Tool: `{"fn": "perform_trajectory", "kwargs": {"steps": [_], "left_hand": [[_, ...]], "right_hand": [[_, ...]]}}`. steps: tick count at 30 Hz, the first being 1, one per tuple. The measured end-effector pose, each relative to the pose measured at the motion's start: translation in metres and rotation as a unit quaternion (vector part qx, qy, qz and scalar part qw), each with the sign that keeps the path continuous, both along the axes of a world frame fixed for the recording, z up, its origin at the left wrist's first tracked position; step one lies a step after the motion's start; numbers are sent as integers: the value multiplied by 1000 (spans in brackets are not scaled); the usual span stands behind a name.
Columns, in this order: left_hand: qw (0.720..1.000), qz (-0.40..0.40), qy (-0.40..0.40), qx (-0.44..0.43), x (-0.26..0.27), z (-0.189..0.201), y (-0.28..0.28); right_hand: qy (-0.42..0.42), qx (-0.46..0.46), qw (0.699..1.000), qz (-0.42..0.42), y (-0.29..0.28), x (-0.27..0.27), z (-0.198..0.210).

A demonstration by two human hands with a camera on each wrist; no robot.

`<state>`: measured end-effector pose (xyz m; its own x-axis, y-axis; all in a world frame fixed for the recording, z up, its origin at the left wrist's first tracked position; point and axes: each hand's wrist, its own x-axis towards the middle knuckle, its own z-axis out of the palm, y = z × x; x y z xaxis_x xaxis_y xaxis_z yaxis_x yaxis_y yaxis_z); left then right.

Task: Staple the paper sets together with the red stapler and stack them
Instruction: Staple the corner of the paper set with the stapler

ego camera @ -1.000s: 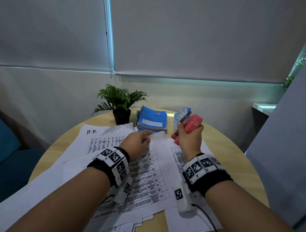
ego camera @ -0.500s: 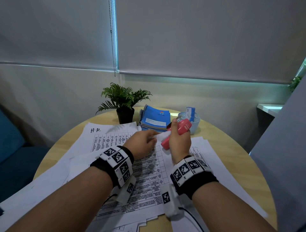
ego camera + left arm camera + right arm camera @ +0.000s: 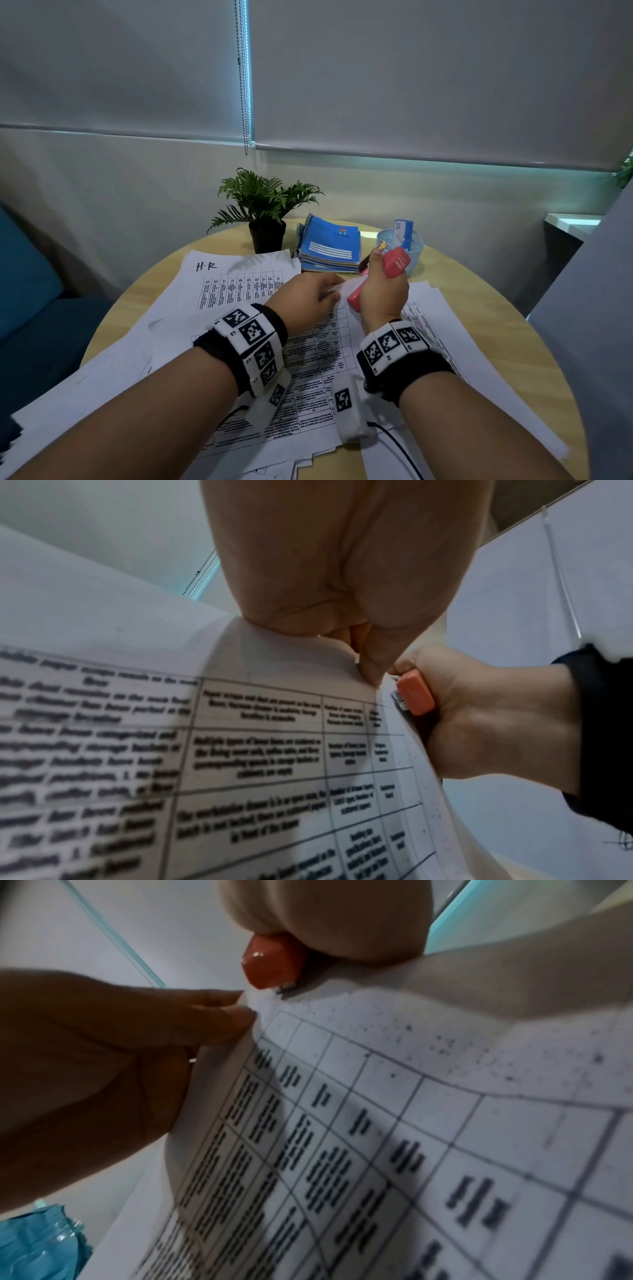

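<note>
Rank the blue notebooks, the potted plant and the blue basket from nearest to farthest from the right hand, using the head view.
Measured from the right hand, which holds the red stapler:
1. Blue basket, just behind the hand, to its right.
2. Blue notebooks, behind the hand, to its left.
3. Potted plant, farthest left, at the table's back edge.

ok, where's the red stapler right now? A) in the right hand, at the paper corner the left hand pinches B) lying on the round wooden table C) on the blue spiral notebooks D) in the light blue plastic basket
A: the right hand grips the red stapler at the printed paper set's lifted corner, pinched by the left hand.
</note>
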<state>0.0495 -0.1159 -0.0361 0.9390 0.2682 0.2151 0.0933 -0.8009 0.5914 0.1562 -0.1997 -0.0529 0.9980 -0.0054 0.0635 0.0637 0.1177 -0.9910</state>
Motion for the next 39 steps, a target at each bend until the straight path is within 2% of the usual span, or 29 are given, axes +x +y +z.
{"fn": "perform_trajectory", "kwargs": {"steps": [5,10,13,17,20,24,27,30,34,36,39], "left_hand": [[999,37,-17,18,4,-1,6],[993,109,-48,20,2,7,24],[983,160,-84,19,-1,19,36],[970,182,-162,3,-8,43,45],[955,196,-222,-1,-15,60,42],[940,210,-268,-31,-24,73,33],[937,218,-267,-60,-28,78,29],[954,219,-194,-69,-31,79,31],[987,157,10,-14,-39,58,43],[982,120,129,68,-46,42,49],[939,67,294,164,-54,20,53]], "right_hand": [[-30,19,999,19,-2,0,1],[-103,117,988,12,-31,-1,25],[-135,138,980,42,-51,0,31],[-81,66,974,203,-68,1,12],[-22,16,948,316,-72,-6,0],[35,17,925,379,-72,-13,4],[68,7,911,406,-71,-17,9],[67,-57,911,402,-74,-13,14],[85,-143,915,367,-85,5,19],[111,-178,919,335,-95,16,20],[129,-295,897,302,-111,33,16]]}}
